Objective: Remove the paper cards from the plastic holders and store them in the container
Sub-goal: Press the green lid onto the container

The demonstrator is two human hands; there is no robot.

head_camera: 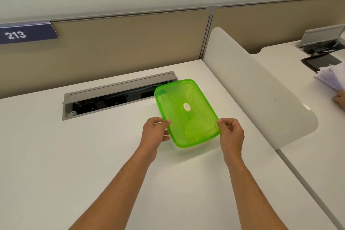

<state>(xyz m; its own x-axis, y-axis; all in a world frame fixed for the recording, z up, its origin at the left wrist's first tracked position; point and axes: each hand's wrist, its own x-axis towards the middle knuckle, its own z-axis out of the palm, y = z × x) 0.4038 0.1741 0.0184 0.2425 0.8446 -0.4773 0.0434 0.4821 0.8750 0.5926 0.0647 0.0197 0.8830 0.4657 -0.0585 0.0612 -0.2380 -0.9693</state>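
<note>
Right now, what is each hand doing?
Left hand: pinches the near-left edge of the green container.
Right hand: pinches its near-right corner.

A white desk [56,155] fills the lower frame, with an open grey cable hatch [115,95] at centre. Beige partition panels [121,43] run behind; a blue "213" sign [26,33] sits upper left. A white divider [252,89] stands right of centre, loose papers [334,78] at far right.

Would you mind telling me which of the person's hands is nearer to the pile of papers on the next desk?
Right. The right hand holds the green lid's near right corner, on the side toward the papers; the left hand holds the opposite corner, farther away.
</note>
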